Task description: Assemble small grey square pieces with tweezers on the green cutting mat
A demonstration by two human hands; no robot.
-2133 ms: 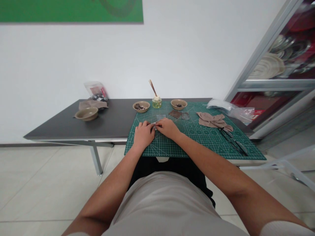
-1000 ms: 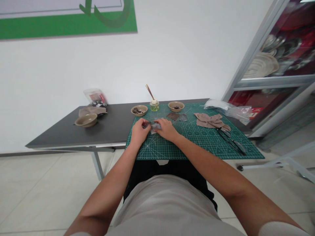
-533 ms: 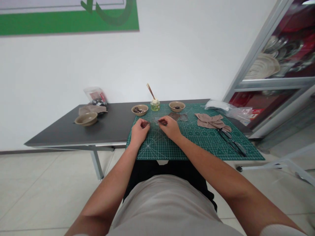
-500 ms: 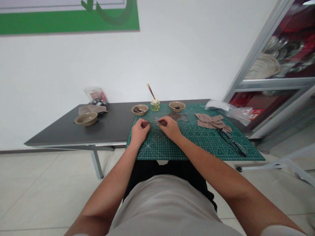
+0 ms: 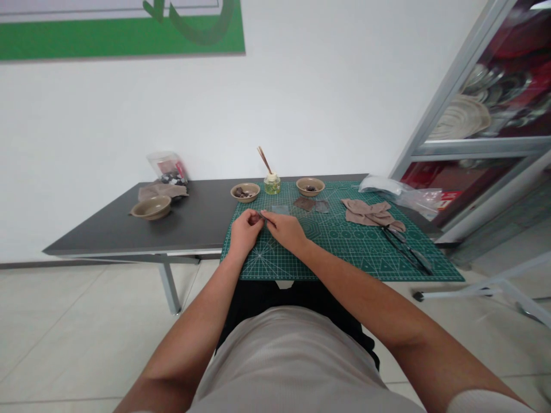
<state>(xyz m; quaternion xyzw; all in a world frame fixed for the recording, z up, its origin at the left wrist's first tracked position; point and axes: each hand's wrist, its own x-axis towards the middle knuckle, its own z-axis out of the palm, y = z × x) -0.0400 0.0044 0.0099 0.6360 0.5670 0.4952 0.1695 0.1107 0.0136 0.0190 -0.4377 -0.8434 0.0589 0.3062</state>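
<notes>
A tan bowl (image 5: 151,208) sits leftward on the tabletop (image 5: 99,232), apparently out of the way. Over the green cutting mat (image 5: 344,249), the left hand (image 5: 245,230) pinches a small dark scrap (image 5: 260,215); the right hand (image 5: 285,230) meets it, likely steadying something so slight, its grip I can't tell. Farther right, lettering on a red label (image 5: 446,198) is illegible.

You can read no words, brands or numbers here. On the white wall poster with a broad green border (image 5: 206,40), you see only a curved green stroke and a tick-like green mark, cut off by the top edge. Your green rectangular cutting mat with white grid lines (image 5: 310,261) carries fine printing too small to read; the white marks on the red patch behind the cabinet glass (image 5: 446,196) are illegible to you.
</notes>
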